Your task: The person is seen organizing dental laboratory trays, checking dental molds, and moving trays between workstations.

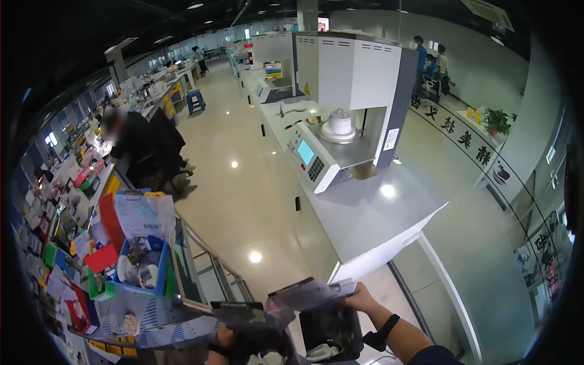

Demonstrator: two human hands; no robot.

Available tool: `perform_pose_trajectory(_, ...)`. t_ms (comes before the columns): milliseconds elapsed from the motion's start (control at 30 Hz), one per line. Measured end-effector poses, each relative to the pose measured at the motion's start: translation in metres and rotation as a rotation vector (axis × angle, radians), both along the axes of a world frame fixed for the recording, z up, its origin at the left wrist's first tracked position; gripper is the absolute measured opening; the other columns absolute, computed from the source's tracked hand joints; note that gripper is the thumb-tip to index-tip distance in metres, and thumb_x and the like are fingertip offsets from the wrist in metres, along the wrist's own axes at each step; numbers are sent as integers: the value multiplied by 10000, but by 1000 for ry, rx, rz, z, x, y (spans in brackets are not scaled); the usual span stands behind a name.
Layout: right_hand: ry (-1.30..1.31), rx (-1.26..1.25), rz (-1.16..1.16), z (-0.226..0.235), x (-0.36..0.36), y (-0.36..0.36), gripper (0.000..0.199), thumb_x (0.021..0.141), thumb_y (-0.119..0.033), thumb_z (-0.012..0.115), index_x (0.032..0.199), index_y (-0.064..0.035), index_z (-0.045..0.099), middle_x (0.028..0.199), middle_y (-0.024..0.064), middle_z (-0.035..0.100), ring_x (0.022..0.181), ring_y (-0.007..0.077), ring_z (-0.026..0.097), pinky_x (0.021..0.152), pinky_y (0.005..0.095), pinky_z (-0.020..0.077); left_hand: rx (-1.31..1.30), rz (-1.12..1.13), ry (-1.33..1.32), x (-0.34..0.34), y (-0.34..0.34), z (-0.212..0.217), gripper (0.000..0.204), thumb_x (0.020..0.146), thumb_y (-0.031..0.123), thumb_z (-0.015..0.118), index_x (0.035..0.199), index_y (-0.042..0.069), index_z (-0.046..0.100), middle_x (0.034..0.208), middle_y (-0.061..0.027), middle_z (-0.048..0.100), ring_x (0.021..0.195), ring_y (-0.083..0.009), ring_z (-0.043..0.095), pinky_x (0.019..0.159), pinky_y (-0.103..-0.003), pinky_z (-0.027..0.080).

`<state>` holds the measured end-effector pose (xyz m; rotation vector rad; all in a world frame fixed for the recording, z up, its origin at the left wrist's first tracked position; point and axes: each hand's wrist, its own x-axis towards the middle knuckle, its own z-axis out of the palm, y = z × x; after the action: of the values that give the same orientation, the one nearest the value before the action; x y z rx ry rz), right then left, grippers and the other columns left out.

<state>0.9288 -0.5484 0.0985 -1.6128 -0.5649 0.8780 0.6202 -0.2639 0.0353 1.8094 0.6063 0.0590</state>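
At the lower edge, my right hand (362, 298) is closed on the right end of a clipboard with papers (313, 293), which is held up at a tilt. Below it stands a black bin (347, 313) with white dental-cast-like pieces (322, 351) inside. My left hand (225, 334) is closed at the left side of a second dark bin (249, 344), its fingers partly hidden. A dark clipboard (238, 311) lies across the top of that bin, and pale pieces (271, 358) show in it. Some pink film (280, 316) hangs between the two clipboards.
To the left, a blue bin (163, 274) with casts sits on a crowded bench beside a metal rail (213, 258). Ahead runs a white counter (371, 225) bearing a furnace-like machine (359, 73) with a keypad. A seated person (131, 140) works at the far-left bench.
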Motion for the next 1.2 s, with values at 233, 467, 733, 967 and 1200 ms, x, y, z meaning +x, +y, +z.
perform_pose_trajectory(233, 101, 183, -149, 9, 73, 73, 327, 663, -45, 714, 972, -16, 613, 911, 40, 637, 833, 112, 580, 760, 258, 453, 417, -36, -261, 140, 101, 22, 349, 795, 299, 478, 950, 1, 571, 962, -166, 587, 900, -310, 554, 799, -363, 426)
perform_pose_trajectory(467, -4, 238, -342, 19, 149, 162, 308, 655, -47, 724, 940, 0, 615, 871, 49, 641, 784, 121, 589, 734, 260, 462, 305, -37, -58, 261, 226, 48, 397, 812, 368, 490, 918, -3, 584, 853, -132, 615, 818, -256, 571, 724, -353, 426)
perform_pose_trajectory(733, 4, 302, -421, 26, 241, 297, 295, 623, -58, 747, 888, 7, 634, 845, 57, 647, 764, 115, 590, 713, 263, 465, 66, 91, -114, 368, 366, 30, 372, 772, 355, 590, 881, -1, 596, 804, -60, 601, 759, -170, 540, 679, -321, 416)
perform_pose_trajectory(967, -196, 268, -217, 12, 332, 467, 289, 641, -144, 737, 876, -7, 641, 801, 52, 654, 727, 116, 594, 671, 272, 464, 281, 325, -167, 369, 512, 36, 438, 779, 391, 574, 958, -8, 569, 887, -108, 606, 828, -234, 562, 738, -340, 420)
perform_pose_trajectory(1200, -13, 375, -142, 18, 424, 668, 247, 629, -80, 713, 831, 39, 633, 776, 77, 648, 688, 131, 591, 639, 267, 463, 132, 611, -234, 406, 647, 58, 309, 792, 235, 582, 988, -3, 574, 911, -41, 590, 838, -159, 529, 749, -294, 404)
